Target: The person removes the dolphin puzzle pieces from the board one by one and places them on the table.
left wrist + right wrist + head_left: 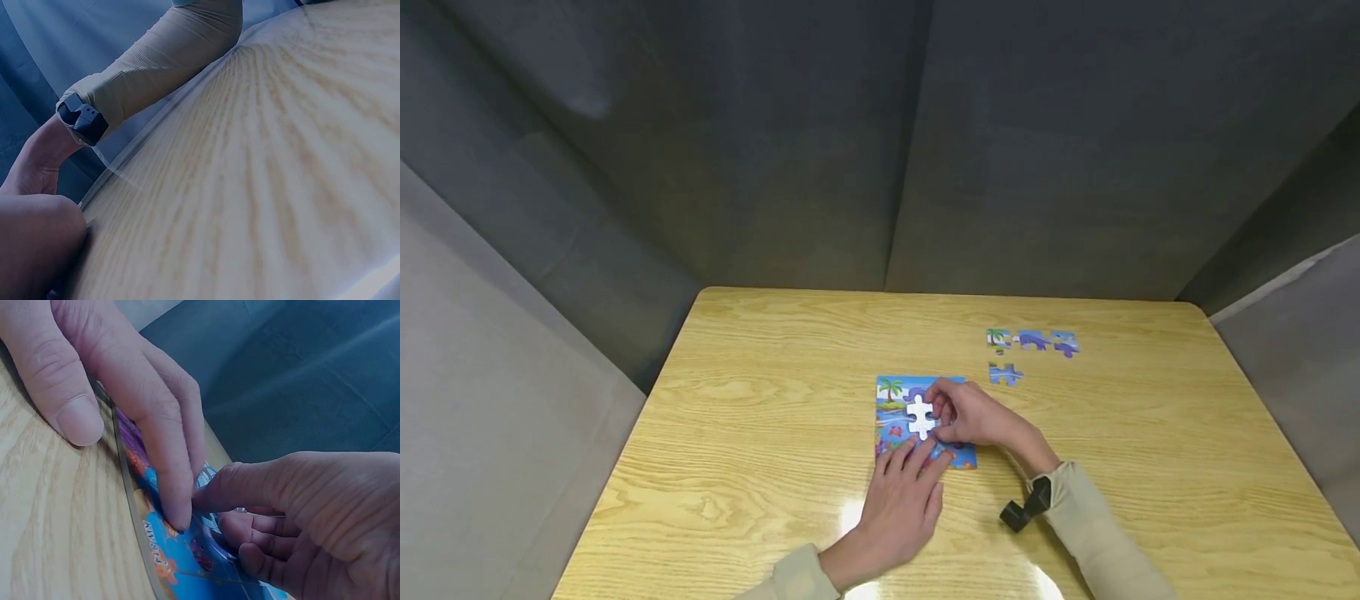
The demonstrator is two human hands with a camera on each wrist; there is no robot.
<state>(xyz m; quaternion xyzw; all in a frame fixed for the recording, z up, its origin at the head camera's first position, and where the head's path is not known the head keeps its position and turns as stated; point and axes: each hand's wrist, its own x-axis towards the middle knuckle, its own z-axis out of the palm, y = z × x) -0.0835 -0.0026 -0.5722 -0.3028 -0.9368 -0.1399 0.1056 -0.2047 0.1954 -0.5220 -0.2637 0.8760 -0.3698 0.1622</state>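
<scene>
Dark curtains hang behind a wood-grained desk, where a sea-picture puzzle lies near the middle. The left hand rests outstretched fingers on its near part; the right hand bends over its right side, though whether it pinches a piece I cannot tell. Only the head view shows the white piece-shaped patch and four loose pieces farther off; only the right wrist view reveals white lettering near one edge.
</scene>
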